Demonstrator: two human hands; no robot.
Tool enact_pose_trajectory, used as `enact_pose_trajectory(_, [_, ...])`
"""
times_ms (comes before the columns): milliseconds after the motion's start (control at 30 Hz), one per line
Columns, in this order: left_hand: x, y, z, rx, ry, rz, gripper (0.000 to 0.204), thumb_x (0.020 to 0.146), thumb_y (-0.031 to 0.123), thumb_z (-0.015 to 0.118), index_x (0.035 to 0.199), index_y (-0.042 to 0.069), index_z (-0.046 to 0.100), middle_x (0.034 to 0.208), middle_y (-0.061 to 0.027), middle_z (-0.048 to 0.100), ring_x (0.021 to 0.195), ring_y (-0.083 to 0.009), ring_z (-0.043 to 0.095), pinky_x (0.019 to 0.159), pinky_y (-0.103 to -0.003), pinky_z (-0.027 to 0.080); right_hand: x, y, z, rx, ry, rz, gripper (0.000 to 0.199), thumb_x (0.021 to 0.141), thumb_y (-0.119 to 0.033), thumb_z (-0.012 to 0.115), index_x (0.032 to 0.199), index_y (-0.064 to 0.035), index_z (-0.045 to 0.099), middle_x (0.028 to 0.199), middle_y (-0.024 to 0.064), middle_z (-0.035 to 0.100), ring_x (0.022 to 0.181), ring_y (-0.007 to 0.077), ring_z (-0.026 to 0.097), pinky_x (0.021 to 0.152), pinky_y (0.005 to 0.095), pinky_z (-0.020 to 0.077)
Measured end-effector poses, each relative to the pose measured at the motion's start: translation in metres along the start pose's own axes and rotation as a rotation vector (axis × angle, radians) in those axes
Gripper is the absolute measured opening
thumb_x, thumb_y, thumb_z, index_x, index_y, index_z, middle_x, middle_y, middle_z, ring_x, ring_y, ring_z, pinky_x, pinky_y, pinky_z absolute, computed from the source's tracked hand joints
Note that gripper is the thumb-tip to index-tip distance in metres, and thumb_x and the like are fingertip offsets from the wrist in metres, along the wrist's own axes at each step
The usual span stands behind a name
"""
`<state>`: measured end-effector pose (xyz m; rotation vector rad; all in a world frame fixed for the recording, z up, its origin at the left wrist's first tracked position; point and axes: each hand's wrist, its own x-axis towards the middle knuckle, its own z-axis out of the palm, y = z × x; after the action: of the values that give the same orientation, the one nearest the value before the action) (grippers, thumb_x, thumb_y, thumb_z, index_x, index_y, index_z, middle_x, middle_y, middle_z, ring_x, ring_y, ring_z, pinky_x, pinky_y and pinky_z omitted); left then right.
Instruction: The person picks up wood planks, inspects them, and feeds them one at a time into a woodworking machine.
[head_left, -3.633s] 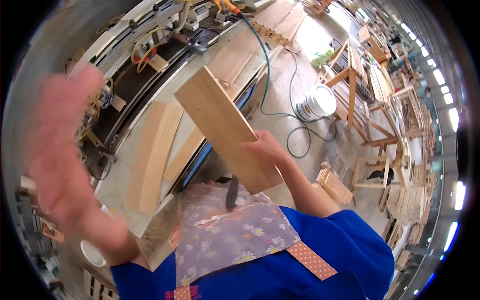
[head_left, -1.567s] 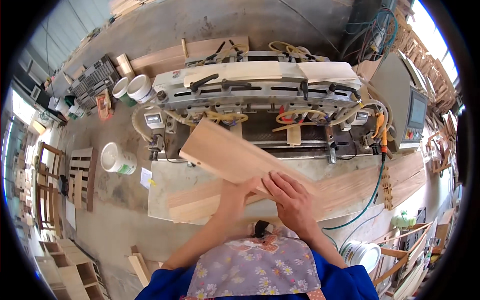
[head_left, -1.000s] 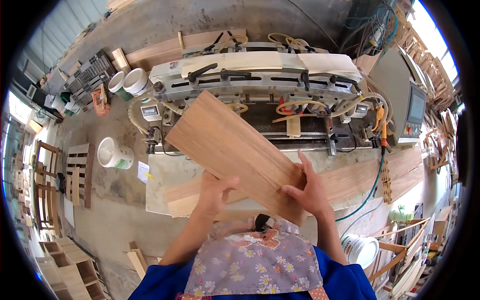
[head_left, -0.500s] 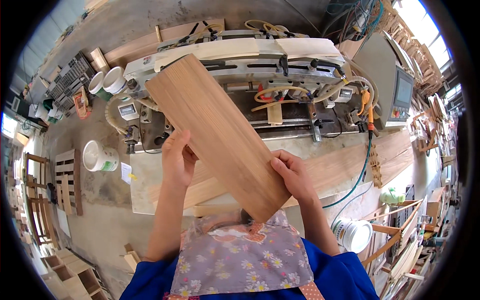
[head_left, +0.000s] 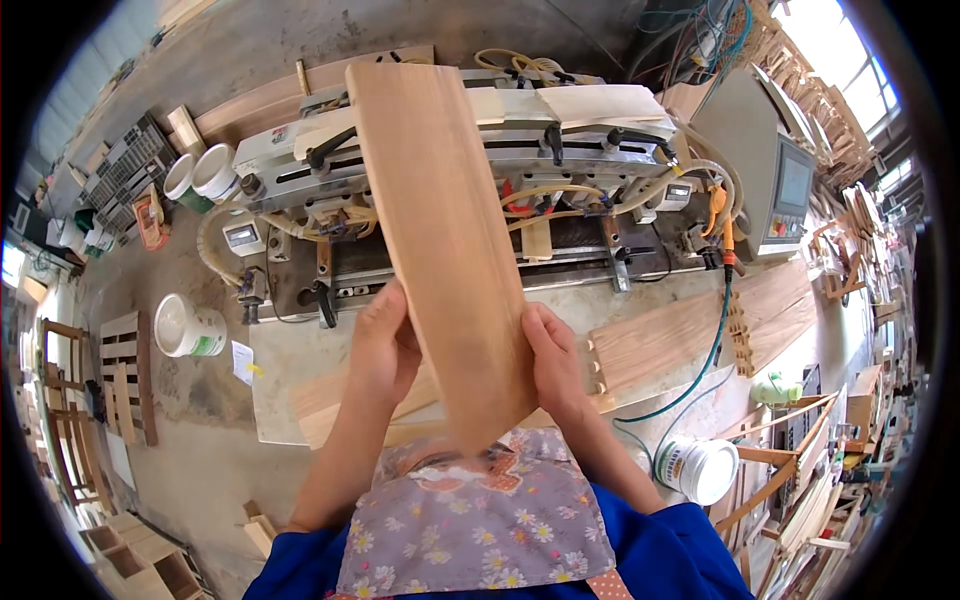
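at the far left we see a stack of grey trays (head_left: pixel 122 175) on the floor, and just right of it two white buckets (head_left: pixel 205 175) standing side by side. nearer to us on the left, one white tub (head_left: pixel 188 326) lies on the grey floor, with a small slatted wooden rack (head_left: pixel 125 375) beside it.

in the middle we hold one long wooden board (head_left: pixel 445 250) up over the bench (head_left: pixel 275 385), its far end reaching up past the machine (head_left: pixel 480 170) and its near end close to our flowered apron (head_left: pixel 480 520). our left hand (head_left: pixel 385 345) grips the board's left edge, fingers wrapped behind it and thumb on the face. our right hand (head_left: pixel 555 360) clasps the right edge the same way. so both hands are closed on the one board, which is off the bench and tilted a little to the left at its far end.

under the board, flat planks (head_left: pixel 650 345) lie along the bench, how many we cannot tell. one green cable (head_left: pixel 705 365) runs down across them at the right.

right of the machine stands one grey control box with a screen (head_left: pixel 785 190). near right on the floor we count one white bucket (head_left: pixel 700 468) and one small green bottle (head_left: pixel 775 388), with wooden frames (head_left: pixel 830 480) piled beyond.
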<state>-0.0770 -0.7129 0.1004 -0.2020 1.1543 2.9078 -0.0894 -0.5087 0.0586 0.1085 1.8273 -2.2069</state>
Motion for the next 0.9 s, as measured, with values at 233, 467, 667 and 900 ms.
enact_pose_trajectory(233, [-0.021,0.007,0.034,0.322,-0.324,0.036,0.034,0.093,0.023,0.063,0.111,-0.005,0.066,0.096,-0.0160,0.072,0.094,-0.0245,0.069,0.079,-0.033,0.056,-0.005,-0.027,0.014,0.966,-0.466,0.389,0.044,0.098,-0.034,0.043,0.124,0.0012,0.049,0.079,0.0101,0.051,0.055,0.0128,0.047,0.047,0.0261,0.0384])
enact_pose_trajectory(467, [-0.019,0.004,0.016,0.331,-0.155,0.073,0.025,0.092,0.019,0.063,0.104,-0.003,0.066,0.102,-0.0174,0.070,0.087,-0.0222,0.070,0.074,-0.030,0.057,-0.003,-0.026,0.011,1.456,-1.023,0.494,0.050,0.096,-0.044,0.042,0.119,0.0014,0.044,0.074,0.0112,0.049,0.048,0.0140,0.046,0.043,0.0236,0.0376])
enact_pose_trajectory(667, [-0.018,0.002,0.010,0.314,-0.143,0.023,0.022,0.092,0.016,0.064,0.104,-0.002,0.066,0.105,-0.0168,0.069,0.087,-0.0215,0.070,0.074,-0.029,0.056,-0.007,-0.026,0.010,1.461,-0.964,0.481,0.044,0.096,-0.043,0.045,0.109,-0.0003,0.045,0.070,0.0107,0.050,0.044,0.0126,0.046,0.039,0.0219,0.0368])
enact_pose_trajectory(900, [-0.017,0.001,0.012,0.361,-0.098,-0.036,0.017,0.093,0.011,0.059,0.103,-0.002,0.066,0.104,-0.0141,0.069,0.087,-0.0200,0.070,0.075,-0.028,0.055,-0.012,-0.017,0.006,1.370,-0.993,0.538,0.041,0.094,-0.043,0.046,0.105,-0.0027,0.044,0.071,0.0126,0.054,0.044,0.0135,0.047,0.042,0.0242,0.0374])
